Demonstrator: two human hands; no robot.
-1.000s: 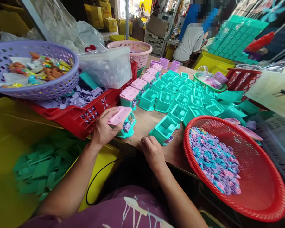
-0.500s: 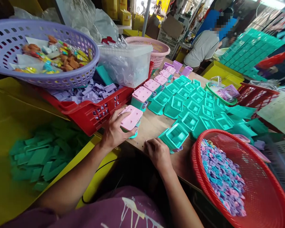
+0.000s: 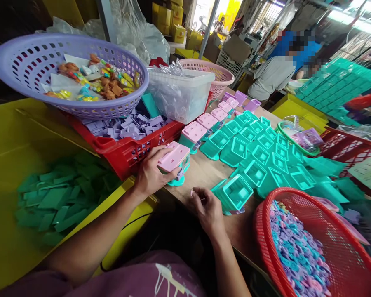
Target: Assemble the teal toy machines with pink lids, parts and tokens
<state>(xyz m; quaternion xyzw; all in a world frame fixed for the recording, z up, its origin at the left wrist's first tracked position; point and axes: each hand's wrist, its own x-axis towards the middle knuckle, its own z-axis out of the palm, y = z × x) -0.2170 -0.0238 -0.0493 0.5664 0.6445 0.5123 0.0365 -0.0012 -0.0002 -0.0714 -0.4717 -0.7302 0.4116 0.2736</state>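
My left hand (image 3: 151, 173) grips a small teal plastic box with a pink lid (image 3: 174, 157), thumb at the near side and fingers over the far left edge. The box stands upright at the table's near edge, its purple-clasped end facing right. Just right of it, my right hand (image 3: 208, 208) is closed in a pinch low over the table edge. A pale pink speck shows at its fingertips; whether it is a small part or a nail I cannot make out. Beside that hand stands an open teal box (image 3: 233, 193).
More pink-lidded boxes (image 3: 194, 131) line up behind, with rows of open teal boxes (image 3: 256, 172) to their right. A red basket (image 3: 261, 222) of small coiled pieces stands at right. At left are a red crate (image 3: 120, 154), a purple basket (image 3: 89, 109) and a yellow bin (image 3: 6, 136).
The view has shifted left and slightly up. The held box shows more of its clasped end. My right hand has risen off the table surface a little, fingers curled tighter.
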